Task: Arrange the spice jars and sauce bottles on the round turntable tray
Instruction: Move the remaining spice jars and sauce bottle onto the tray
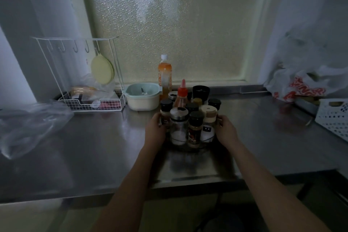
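A clear round turntable tray [190, 148] sits on the steel counter, crowded with several spice jars and bottles. At the front stand a glass jar with a metal collar [178, 124], a dark-capped spice jar [195, 128] and a beige-lidded jar [208, 115]. A red-capped sauce bottle [181, 94] rises behind them. My left hand [156, 130] grips the tray's left side, touching a black-capped jar [165, 111]. My right hand [226, 130] grips the tray's right side.
A tall orange bottle [165, 73] and a pale bowl [143, 96] stand behind the tray by the window. A white wire rack [88, 81] stands at the back left, a clear plastic bag [28, 124] at the left, a white basket [335, 117] and shopping bags at the right.
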The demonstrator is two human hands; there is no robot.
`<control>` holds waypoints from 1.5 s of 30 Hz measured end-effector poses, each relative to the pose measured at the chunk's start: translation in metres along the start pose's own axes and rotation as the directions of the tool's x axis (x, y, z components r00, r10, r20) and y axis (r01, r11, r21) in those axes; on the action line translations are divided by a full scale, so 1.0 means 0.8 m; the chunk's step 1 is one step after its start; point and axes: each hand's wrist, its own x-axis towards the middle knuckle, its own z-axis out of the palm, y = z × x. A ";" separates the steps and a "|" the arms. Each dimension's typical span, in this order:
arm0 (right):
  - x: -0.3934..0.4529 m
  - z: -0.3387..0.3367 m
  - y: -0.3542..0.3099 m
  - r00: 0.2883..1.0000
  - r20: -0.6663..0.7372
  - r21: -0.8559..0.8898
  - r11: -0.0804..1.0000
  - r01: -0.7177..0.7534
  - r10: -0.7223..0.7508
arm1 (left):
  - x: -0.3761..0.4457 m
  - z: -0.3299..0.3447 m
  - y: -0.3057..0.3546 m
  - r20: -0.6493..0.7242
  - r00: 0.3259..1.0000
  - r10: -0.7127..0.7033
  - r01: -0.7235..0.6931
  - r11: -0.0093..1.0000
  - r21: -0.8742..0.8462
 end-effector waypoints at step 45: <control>0.003 0.008 -0.224 0.489 0.721 -0.405 0.273 0.873 -0.492 | 0.077 -0.018 0.005 -0.101 0.967 -0.235 0.113 0.744 -0.659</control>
